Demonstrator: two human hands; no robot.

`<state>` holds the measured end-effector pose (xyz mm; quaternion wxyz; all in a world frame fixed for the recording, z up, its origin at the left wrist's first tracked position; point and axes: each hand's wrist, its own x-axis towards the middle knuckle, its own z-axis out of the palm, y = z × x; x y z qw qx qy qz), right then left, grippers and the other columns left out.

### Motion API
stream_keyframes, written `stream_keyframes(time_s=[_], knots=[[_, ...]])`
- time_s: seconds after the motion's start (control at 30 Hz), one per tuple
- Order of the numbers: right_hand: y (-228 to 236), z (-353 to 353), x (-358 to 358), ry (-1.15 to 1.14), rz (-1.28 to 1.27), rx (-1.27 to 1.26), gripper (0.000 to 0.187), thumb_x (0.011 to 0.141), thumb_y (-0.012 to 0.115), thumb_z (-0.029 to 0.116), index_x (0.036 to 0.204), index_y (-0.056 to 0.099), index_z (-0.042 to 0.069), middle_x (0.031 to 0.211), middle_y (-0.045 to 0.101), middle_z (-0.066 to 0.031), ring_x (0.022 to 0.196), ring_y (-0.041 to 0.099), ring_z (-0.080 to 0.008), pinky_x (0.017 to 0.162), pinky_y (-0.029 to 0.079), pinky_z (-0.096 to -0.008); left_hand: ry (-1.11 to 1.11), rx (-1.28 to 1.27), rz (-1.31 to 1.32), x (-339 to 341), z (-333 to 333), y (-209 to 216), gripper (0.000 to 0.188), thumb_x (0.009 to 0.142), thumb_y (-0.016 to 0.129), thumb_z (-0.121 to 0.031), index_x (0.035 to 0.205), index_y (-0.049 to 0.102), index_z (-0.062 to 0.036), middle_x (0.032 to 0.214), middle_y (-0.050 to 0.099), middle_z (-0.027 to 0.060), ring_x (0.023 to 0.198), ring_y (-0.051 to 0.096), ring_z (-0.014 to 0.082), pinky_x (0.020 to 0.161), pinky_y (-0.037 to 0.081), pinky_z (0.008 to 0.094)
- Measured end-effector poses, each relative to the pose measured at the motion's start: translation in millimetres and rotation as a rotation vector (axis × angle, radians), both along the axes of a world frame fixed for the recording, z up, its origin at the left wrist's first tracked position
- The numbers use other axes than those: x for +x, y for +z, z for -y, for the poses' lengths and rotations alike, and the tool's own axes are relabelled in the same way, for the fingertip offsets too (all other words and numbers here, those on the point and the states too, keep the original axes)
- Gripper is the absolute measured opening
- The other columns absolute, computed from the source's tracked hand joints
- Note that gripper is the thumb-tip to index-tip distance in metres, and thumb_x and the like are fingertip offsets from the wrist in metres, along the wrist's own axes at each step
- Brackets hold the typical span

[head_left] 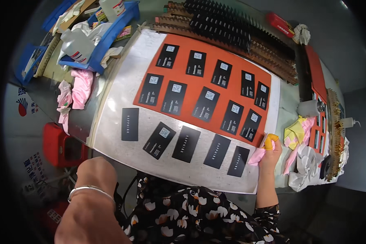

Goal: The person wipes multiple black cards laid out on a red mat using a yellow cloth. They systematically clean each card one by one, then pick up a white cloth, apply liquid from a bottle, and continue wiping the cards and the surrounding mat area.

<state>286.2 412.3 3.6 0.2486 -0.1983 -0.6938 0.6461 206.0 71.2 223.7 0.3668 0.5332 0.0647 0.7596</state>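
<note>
My right hand [271, 153], with yellow covers on its fingertips, is closed on a pink cloth [256, 156] at the right edge of a white board [110, 128]. My left hand [96, 173] is off the board's near left edge; a bangle [91, 188] circles the wrist, and its fingers are hidden. Rows of black cards with white square codes lie on an orange sheet [193, 83]. Along the near edge, on bare board, are several more black cards: a plain-lettered card [130, 125] is nearest my left hand, a tilted coded card [159, 140] beside it, and another lettered card [238, 161] nearest my right hand.
Notched brown racks holding black cards [221, 24] stand along the far side. At far left, a blue tray [110, 38] holds a white bottle [78, 44], with pink cloths [82, 87] below. Crumpled yellow cloth [295, 132] and white cloth [307, 164] lie right. A red stool [63, 145] stands left.
</note>
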Motion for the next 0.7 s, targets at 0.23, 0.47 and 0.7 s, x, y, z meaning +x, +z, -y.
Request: stream_keyframes(time_s=[0.23,0.47,0.7], knots=[[4.9,-3.4,1.4,0.004,0.015,0.07,0.018,0.082,0.063,0.017,0.09,0.057,0.001,0.076,0.052,0.0018,0.067,0.045,-0.0049,0.063,0.037,-0.0191,-0.047,0.017,-0.114,4.3,11.4,-13.9,0.027,0.092,0.046,-0.02,0.097,0.06,0.0024,0.082,0.062,0.0168,0.077,0.061,0.028,0.071,0.044,0.038],[14.1,-105.0,-20.6,-0.046,0.205,0.882,0.012,0.082,0.056,0.013,0.089,0.058,0.004,0.071,0.058,-0.0077,0.063,0.054,-0.0166,0.061,0.043,-0.0282,0.343,-0.487,-0.526,-15.9,55.5,-68.7,0.031,0.073,0.069,-0.016,0.099,0.061,0.0009,0.096,0.063,0.0108,0.081,0.061,0.0261,0.074,0.047,0.0327],[51.5,-62.0,-37.7,0.061,0.852,1.695,0.018,0.079,0.057,0.018,0.094,0.061,0.009,0.097,0.058,-0.0144,0.086,0.055,-0.0321,0.069,0.045,-0.0423,1.537,-1.466,-0.994,-74.1,104.5,-165.1,0.065,0.069,0.073,-0.021,0.123,0.043,-0.0006,0.113,0.051,0.0152,0.105,0.049,0.0287,0.091,0.038,0.0342]])
